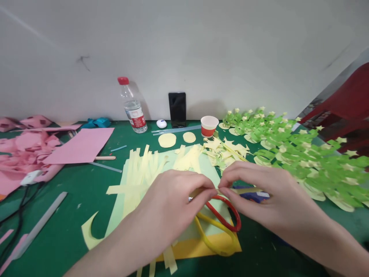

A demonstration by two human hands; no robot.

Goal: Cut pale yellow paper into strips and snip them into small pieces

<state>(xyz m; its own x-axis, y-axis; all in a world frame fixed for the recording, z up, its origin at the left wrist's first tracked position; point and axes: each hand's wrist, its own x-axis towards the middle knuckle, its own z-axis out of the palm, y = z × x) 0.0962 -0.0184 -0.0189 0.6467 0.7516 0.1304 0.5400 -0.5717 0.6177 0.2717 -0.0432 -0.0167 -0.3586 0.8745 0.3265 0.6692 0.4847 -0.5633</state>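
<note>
My left hand (175, 198) and my right hand (265, 186) meet tip to tip above the paper pile, each closed in a pinch. A narrow pale-yellow paper strip (248, 190) runs between the fingers and past my right palm. Under the hands lie scissors with one red and one yellow handle loop (238, 220), their blades mostly hidden. Behind the right fingers shows part of a blue object with a white label (259, 195); its kind is unclear. Several cut yellow strips (141, 169) lie over light-green sheets (115, 213), with an orange-yellow sheet (190, 248) at the near edge.
At the back stand a water bottle (135, 109), a phone (177, 109) and a paper cup (209, 127). Paper trees with stars (288, 142) fill the right. Star scraps (225, 150) and two yellow discs (167, 140) lie mid-table. Pink paper (83, 146) and cables (20, 207) occupy the left.
</note>
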